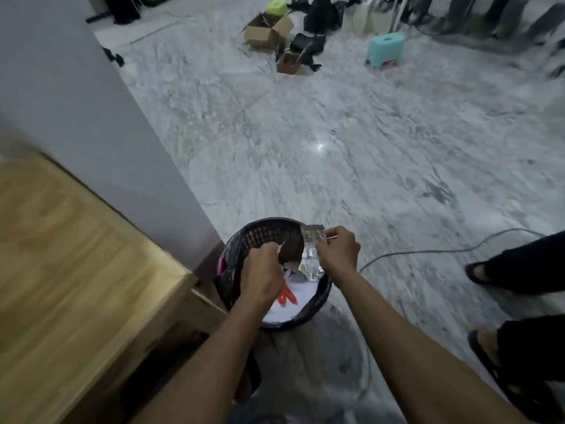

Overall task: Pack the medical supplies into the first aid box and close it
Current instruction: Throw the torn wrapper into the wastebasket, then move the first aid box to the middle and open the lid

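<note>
Both forearms reach over waste bin (pixel 263 237): right hand (pixel 337 250) pinches clear wrapper (pixel 310 255), left hand (pixel 263 270) clenched, contents unclear; first aid box not visible, packing/closing apparently remain.

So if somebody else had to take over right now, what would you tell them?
Left hand: fingers curled over the black waste basket; a small white scrap seems pinched at its fingertips, too blurred to be sure.
Right hand: pinches a clear plastic wrapper above the basket, with a thin stick poking out past the fingers.
In the basket: white paper and something orange-red.
The first aid box and other supplies are not in view, so packing progress can't be judged. Probably left: drop the wrapper, go back to the box, finish packing, close it.
</note>
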Motion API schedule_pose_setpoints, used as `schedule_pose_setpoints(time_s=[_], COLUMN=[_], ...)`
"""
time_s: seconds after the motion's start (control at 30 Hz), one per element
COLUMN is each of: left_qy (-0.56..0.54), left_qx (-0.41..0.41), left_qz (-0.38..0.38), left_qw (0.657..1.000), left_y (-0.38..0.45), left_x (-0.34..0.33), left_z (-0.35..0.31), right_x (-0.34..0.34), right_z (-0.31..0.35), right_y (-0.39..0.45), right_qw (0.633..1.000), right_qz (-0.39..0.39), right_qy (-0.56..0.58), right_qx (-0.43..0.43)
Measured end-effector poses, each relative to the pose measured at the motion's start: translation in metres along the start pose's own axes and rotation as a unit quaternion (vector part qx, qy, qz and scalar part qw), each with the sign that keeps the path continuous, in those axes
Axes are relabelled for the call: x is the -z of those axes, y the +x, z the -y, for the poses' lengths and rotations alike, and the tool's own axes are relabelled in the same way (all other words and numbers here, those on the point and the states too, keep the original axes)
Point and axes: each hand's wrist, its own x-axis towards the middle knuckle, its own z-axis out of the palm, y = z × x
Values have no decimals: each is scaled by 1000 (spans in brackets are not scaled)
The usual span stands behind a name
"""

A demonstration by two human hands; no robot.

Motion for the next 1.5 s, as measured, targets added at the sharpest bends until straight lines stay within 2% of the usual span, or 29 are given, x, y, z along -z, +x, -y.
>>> schedule_pose_setpoints(time_s=[0.2, 0.33, 0.63, 0.83, 1.2, 1.4, 1.5], left_qy=[-50, -34, -16, -25, -78, -67, -54], left_qx=[47, 59, 53, 30, -78, -86, -60], left_qz=[31, 70, 56, 41, -117, -240, -271], left_qw=[997, 995, 997, 998, 987, 965, 959], left_y=[17, 27, 20, 4, -56, -118, -149], left_x=[-7, -19, -15, 18, 156, 233, 260], left_z=[12, 26, 25, 3, -59, -35, -6], right_x=[-16, -21, -22, -3, 59, 61, 46], right_z=[-7, -8, -9, 17, 144, 197, 216], right_y=[9, 14, 10, -10, -94, -181, -223], right_qw=[999, 998, 997, 998, 979, 951, 936], right_qz=[29, 36, 53, 58, 42, 102, 149], right_qy=[-26, -49, -58, -30, 80, 129, 136], right_qx=[-5, -14, -14, 18, 185, 261, 288])
